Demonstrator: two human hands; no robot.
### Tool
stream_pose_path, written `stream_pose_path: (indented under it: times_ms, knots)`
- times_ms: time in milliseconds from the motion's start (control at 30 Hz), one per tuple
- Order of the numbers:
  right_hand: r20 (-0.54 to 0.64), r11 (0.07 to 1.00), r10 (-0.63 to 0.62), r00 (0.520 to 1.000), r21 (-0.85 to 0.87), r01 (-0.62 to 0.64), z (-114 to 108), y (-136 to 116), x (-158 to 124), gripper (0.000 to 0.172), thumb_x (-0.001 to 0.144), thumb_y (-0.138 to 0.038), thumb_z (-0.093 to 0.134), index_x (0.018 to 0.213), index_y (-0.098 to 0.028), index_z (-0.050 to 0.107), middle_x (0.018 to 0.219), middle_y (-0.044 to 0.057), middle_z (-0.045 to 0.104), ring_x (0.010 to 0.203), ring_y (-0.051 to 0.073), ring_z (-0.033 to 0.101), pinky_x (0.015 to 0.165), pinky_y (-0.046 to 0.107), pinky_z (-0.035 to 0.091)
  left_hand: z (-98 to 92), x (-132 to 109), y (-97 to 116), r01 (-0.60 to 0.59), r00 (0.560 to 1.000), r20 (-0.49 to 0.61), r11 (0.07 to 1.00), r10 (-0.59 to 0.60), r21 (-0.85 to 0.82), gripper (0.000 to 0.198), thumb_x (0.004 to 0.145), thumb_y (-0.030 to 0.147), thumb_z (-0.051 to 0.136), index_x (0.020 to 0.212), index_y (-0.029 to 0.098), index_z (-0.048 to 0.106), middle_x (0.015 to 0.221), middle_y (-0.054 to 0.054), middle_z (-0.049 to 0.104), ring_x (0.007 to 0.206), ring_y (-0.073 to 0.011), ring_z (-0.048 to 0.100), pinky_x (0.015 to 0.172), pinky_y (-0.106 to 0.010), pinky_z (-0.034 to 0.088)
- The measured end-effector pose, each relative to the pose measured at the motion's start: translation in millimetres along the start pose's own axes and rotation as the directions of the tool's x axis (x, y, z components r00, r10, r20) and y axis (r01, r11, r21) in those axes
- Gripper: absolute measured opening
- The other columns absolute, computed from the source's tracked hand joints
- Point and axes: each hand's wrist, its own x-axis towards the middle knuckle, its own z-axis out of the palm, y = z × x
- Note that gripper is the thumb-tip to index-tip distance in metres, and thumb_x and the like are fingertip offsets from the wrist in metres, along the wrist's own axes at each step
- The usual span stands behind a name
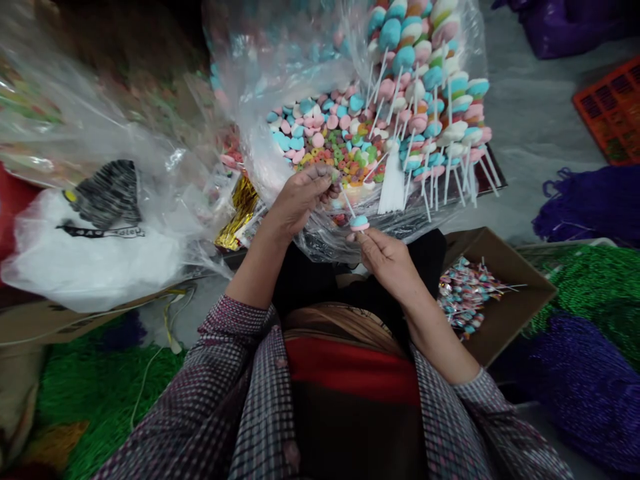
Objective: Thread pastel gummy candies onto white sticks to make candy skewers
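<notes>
Grey floor (540,113) crowded with plastic bags (280,73), candy skewers (440,120), tinsel (595,200).

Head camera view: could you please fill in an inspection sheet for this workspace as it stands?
Surface: grey floor, person seated over it.
Job's things: white stick with blue-pink candy; loose candies in clear plastic; finished skewers.
Clutter: white bag, gold foil, cardboard box of wrapped lollipops, orange crate.
Hands: left hand pinches stick top; right hand holds candy end.
Cables: white cord.
Surroundings: green and purple tinsel.
</notes>
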Motion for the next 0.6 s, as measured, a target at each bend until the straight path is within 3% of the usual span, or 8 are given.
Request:
stream_pose_path:
  times_ms: [300,467,600]
  knots:
    - [-0.050,0.992,0.051,0.997,0.115,-0.045,11,3,7,0.046,0.089,-0.065,0.061,0.085,-0.019,0.068,0.048,-0.010,0.033,0.040,0.007,0.029,0.044,0.024,0.023,16.6,-4,-4,0.074,0.993,-0.091,0.997,-0.074,-0.006,0.003,0.093,0.022,0.066,0.093,0.021,0.063,0.074,0.003,0.067,0.065,-0.0075,0.060,0.061,-0.020,0.045]
    - [-0.069,0.978,0.082,0.994,0.200,-0.067,30,6,16,0.047,0.088,-0.065,0.060,0.087,-0.019,0.068,0.045,-0.011,0.032,0.038,0.008,0.031,0.042,0.023,0.022,30.8,-1,-16,-0.016,0.979,-0.202,0.975,-0.030,-0.224,0.003,0.098,0.019,0.059,0.095,0.022,0.060,0.077,0.003,0.066,0.067,-0.0070,0.060,0.067,-0.020,0.049]
    - [-0.107,0.975,0.075,0.991,0.217,-0.051,36,7,23,0.046,0.089,-0.065,0.060,0.085,-0.019,0.067,0.044,-0.010,0.035,0.039,0.008,0.032,0.041,0.023,0.023,35.2,8,-21,-0.026,0.968,-0.238,0.914,-0.078,-0.404,0.011,0.101,0.014,0.050,0.096,0.020,0.057,0.084,0.002,0.065,0.079,-0.0087,0.066,0.078,-0.024,0.054]
